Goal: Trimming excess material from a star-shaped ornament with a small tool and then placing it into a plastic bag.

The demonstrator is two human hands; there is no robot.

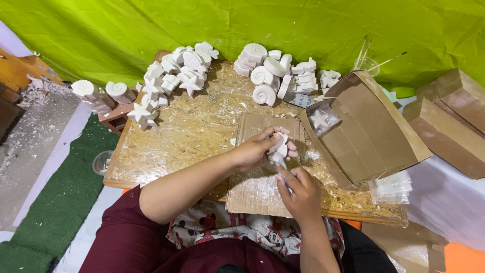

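My left hand grips a small white plaster piece over a flat sheet of cardboard on a wooden board table. Just below it, my right hand holds a thin tool against the piece's lower edge; the tool is mostly hidden by my fingers. White dust lies on the cardboard under both hands.
Piles of white plaster stars and shells and spiral shells line the table's far edge. An open brown cardboard box with a bagged star stands at right, clear bags beside it. More boxes sit further right. Green tarp behind.
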